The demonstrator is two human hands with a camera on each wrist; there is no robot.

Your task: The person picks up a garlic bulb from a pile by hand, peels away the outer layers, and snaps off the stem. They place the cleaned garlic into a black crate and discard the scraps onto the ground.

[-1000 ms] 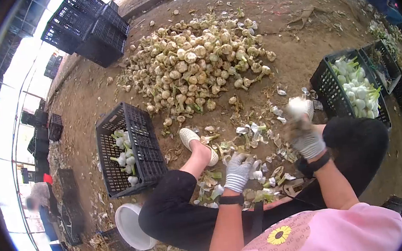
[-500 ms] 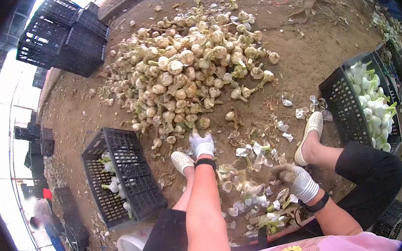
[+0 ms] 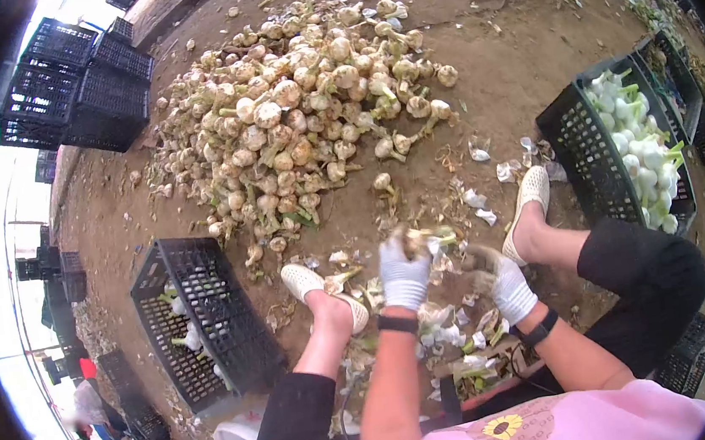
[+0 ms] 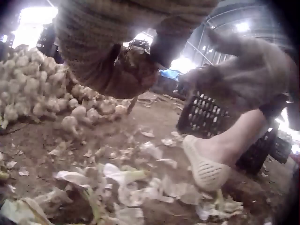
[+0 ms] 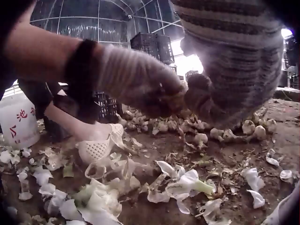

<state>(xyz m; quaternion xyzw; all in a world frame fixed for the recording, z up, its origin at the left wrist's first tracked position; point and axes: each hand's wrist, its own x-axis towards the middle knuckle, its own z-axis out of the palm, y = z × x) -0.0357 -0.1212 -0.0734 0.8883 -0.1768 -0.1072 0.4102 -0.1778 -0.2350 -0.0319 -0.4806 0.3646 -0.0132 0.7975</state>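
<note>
My left hand (image 3: 403, 276), in a striped knit glove with soiled fingers, grips an unpeeled garlic bulb (image 3: 411, 241) above the ground between the feet. Its stalk appears to point right, toward the other hand. In the right wrist view the bulb is mostly covered by the gloved left hand (image 5: 136, 77). My right hand (image 3: 507, 286), gloved alike, is close by on the right, its dark fingers bent toward the bulb; I cannot tell whether they hold anything. Peeled skins (image 5: 187, 185) and cut stalks lie below both hands.
A big heap of unpeeled garlic (image 3: 292, 124) lies ahead. To the left stands a black crate (image 3: 209, 319) with some cleaned bulbs; on the right, a fuller crate (image 3: 583, 147) of white bulbs. A white bucket (image 5: 18, 122) is beside the left leg. Stacked crates (image 3: 72, 86) stand far left.
My left hand went forward to the heap's near edge and came back with a garlic bulb. My right hand, earlier raised at right with a blurred white thing, has moved in close to the left.
</note>
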